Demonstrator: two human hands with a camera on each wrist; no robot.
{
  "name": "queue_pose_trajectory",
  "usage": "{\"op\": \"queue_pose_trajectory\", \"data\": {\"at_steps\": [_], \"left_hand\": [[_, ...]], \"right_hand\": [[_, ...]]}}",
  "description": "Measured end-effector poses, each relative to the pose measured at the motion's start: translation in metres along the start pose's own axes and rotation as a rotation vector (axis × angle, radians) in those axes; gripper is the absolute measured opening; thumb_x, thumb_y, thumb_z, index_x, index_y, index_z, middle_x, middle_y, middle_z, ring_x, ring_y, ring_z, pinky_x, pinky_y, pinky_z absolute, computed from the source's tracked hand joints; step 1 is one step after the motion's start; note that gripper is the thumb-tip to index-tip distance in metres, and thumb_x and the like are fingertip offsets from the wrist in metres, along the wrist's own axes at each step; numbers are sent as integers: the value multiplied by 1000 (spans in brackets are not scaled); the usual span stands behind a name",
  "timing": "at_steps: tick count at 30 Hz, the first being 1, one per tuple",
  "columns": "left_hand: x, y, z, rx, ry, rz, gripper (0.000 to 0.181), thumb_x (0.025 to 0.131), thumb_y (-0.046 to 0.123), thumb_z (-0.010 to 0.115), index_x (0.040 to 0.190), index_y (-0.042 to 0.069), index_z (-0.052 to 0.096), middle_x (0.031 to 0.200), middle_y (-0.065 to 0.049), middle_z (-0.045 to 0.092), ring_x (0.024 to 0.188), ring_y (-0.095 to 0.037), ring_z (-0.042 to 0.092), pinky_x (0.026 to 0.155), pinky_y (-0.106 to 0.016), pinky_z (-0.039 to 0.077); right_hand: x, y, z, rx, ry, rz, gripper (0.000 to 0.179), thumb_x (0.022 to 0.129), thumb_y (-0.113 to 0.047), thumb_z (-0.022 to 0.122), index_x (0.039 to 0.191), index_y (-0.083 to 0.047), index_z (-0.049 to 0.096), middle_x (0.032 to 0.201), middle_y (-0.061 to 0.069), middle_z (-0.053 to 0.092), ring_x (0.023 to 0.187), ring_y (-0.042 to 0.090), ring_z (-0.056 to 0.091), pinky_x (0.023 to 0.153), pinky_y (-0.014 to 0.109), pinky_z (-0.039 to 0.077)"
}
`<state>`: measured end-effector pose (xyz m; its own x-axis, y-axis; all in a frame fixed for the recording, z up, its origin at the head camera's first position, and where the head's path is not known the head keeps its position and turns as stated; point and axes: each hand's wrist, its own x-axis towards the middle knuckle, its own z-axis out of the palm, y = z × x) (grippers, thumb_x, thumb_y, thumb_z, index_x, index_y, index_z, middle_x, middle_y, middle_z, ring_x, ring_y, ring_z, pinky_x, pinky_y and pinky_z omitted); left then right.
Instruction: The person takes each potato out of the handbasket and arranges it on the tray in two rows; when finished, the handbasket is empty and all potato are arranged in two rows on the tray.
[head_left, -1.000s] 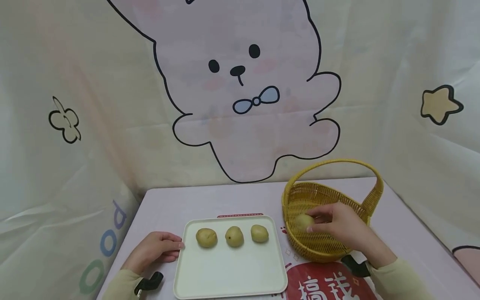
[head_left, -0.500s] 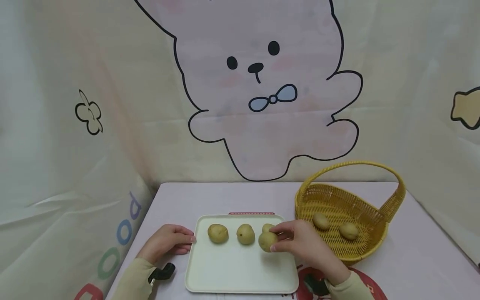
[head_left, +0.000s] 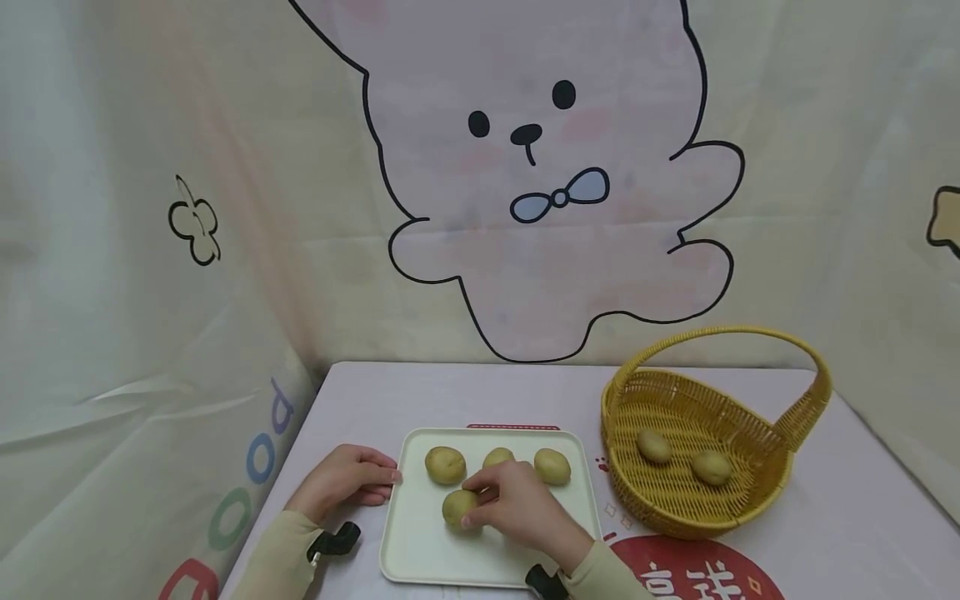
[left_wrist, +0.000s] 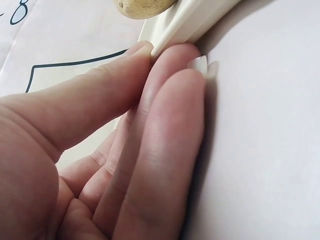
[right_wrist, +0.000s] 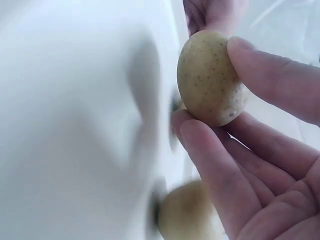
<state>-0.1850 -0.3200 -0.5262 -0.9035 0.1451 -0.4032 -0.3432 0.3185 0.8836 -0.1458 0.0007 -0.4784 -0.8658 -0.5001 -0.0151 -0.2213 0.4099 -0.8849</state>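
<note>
My right hand (head_left: 521, 504) pinches a small potato (right_wrist: 212, 77) between thumb and fingers, low over the middle of the white tray (head_left: 420, 562). Three more potatoes lie in a row along the tray's far half: a left one (head_left: 446, 465), a middle one (head_left: 498, 456) partly hidden by the right hand, and a right one (head_left: 552, 467). At the tray's left side, my left hand (head_left: 347, 482) pinches the rim (left_wrist: 172, 30), the thumb on top and fingers against the outer side.
Right of the tray stands a yellow wicker basket (head_left: 626, 492) with a tall handle (head_left: 720, 332). Two potatoes lie in it, one on the left (head_left: 654, 447) and one on the right (head_left: 712, 468). A printed curtain (head_left: 300, 183) closes off the table's back and left.
My right hand has carried the potato left, out of the basket, past the right-hand potato to the tray's middle. My left hand stays at the rim. The head view has turned slightly left.
</note>
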Motion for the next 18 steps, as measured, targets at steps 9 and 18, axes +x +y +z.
{"op": "queue_pose_trajectory", "data": {"at_steps": [9,18], "left_hand": [[1,2,3,27,43,-29,36,91,19,87,117,-3,75,88,-7,79,74,-13,75,69,-30,66],[1,3,2,35,48,-43,36,91,21,88,117,-2,76,89,-7,79,75,-13,75,70,-30,67]], "right_hand": [[6,-3,29,-9,-8,-1,36,76,-13,96,109,-5,82,98,0,83,87,5,75,74,21,58],[9,-9,40,-62,11,-21,37,75,-13,97,109,-5,83,98,0,83,85,2,72,74,19,58]]}}
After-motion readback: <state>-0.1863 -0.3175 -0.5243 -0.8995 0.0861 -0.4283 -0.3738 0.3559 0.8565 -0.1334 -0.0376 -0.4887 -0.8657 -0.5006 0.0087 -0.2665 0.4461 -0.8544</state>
